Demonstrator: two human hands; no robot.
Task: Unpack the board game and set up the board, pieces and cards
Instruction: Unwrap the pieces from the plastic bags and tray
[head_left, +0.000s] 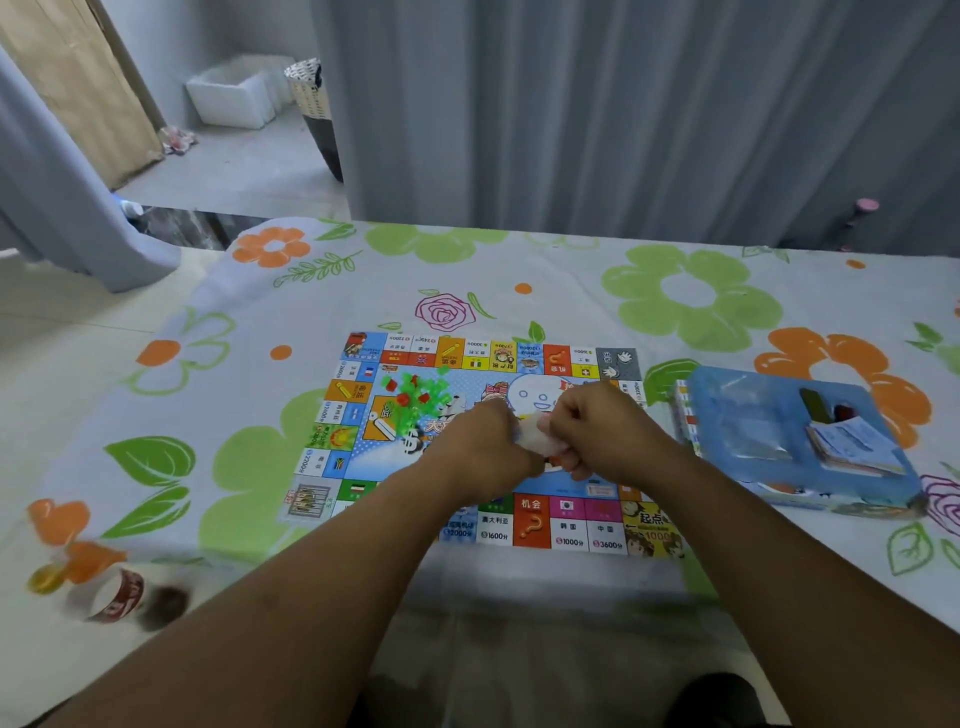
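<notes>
Bench (675, 291), covered by a floral cloth in green and orange, fills most of the view. Grey curtain hangs behind it.

Game board (545, 525) lies unfolded and flat at the middle of the bench, coloured squares round its edge.

Blue game box (753, 415) sits just to the right of the board, open side up. A stack of cards (852, 447) lies in its right compartment, with a few dark pieces above them, too small to identify.

Left hand (483, 447) and right hand (608, 431) meet over the board's centre. The fingers of both are curled and pinch a small whitish packet (537, 439) between them. Contents of the packet cannot be made out.

Loose pile of green and red plastic pieces (421, 395) rests on the board's upper left area, apart from the hands.

Blurred red-and-white container (124, 597) lies at the bench's near left edge.
</notes>
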